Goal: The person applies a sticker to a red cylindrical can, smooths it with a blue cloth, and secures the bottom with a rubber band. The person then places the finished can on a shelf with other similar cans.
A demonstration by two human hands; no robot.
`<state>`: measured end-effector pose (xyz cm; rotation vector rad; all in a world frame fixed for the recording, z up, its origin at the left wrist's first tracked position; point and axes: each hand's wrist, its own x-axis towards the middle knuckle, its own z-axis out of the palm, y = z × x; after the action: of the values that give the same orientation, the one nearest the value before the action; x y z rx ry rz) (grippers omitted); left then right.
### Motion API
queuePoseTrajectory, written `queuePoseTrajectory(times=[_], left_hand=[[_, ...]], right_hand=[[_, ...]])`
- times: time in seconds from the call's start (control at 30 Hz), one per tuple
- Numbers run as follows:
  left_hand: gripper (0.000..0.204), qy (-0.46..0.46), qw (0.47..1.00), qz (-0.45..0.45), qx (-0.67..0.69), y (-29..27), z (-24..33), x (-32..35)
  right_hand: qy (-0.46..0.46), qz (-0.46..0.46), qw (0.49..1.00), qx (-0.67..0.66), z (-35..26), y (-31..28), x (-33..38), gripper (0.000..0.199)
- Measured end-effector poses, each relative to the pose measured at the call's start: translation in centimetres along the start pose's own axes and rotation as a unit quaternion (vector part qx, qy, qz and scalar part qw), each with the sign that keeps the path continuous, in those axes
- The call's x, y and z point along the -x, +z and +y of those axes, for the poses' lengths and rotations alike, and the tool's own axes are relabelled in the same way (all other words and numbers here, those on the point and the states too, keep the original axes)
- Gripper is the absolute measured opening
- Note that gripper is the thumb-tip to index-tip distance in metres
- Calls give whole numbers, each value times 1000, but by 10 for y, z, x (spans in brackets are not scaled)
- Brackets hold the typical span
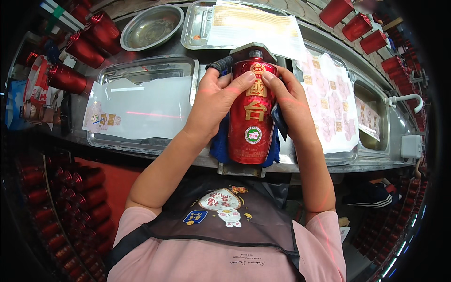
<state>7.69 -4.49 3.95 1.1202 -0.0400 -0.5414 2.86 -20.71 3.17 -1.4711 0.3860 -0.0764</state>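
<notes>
A glossy red bottle (247, 124) with gold characters and a small round green-and-white emblem lies in front of me, its neck pointing away. My left hand (212, 96) grips its left side, the thumb pressed on the upper front near the shoulder. From the right, my right hand (292, 96) holds it in the same way, thumb beside the gold lettering. The fingers behind the bottle are partly hidden. Under the bottle is a blue cloth (219, 146) on a metal rest, and a metal plate (259, 48) surrounds the bottle's neck.
On the left, a steel tray (141, 63) carries a white decal sheet (155, 110). More decal sheets (329, 101) lie on the right, beside a sink (383, 120). A metal bowl (152, 28) and another tray (197, 26) stand behind. Red bottles (101, 33) crowd both sides.
</notes>
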Motion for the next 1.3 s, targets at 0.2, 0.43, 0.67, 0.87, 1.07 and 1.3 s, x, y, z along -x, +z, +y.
queuePoseTrajectory(times=[0.2,0.43,0.67,0.87,1.07,1.3], left_hand=[[37,-53,996,22,61,-22,-6,-2],[42,13,999,-25,27,-10,-6,6],[44,31,999,-24,15,-8,-8,5],[44,31,999,-31,-1,-11,-7,4],[53,25,998,-15,-47,4,5,0],[61,74,988,6,-139,10,-8,-6]], right_hand=[[-5,17,1000,7,-2,-3,7,57],[-6,8,1000,7,0,-1,12,59],[-25,-7,999,29,7,-6,9,64],[-34,-7,998,53,10,-9,6,62],[20,6,999,-44,2,-12,20,55],[23,-8,1000,-13,7,-24,41,55]])
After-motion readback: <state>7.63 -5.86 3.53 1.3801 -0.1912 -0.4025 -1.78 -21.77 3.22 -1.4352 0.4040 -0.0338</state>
